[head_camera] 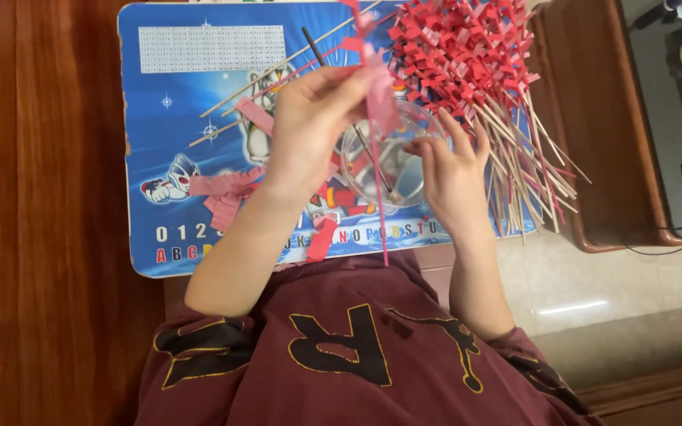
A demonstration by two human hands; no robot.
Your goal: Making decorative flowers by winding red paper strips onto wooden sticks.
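I work over a blue printed mat that lies on a brown wooden table. At the mat's far right corner lies a large pile of finished red paper pinwheels on thin sticks, heads bunched together and sticks fanning toward me.

A clear shallow plastic bowl sits near the middle of the mat, with a thin dark brush handle slanting out of it.

My left hand is closed on a thin stick wrapped with a red paper strip, holding it upright above the bowl. My right hand is apart from the left, its fingers curled on the bowl's rim; I cannot tell whether it pinches anything.

To do this step well, I judge it best to keep the stick steady over the bowl, steady the bowl with the other hand, and keep the strip taut.

Loose red paper strips lie on the mat by my left forearm, and bare sticks lie across its middle.

To the right is a second wooden surface, then pale tiled floor.
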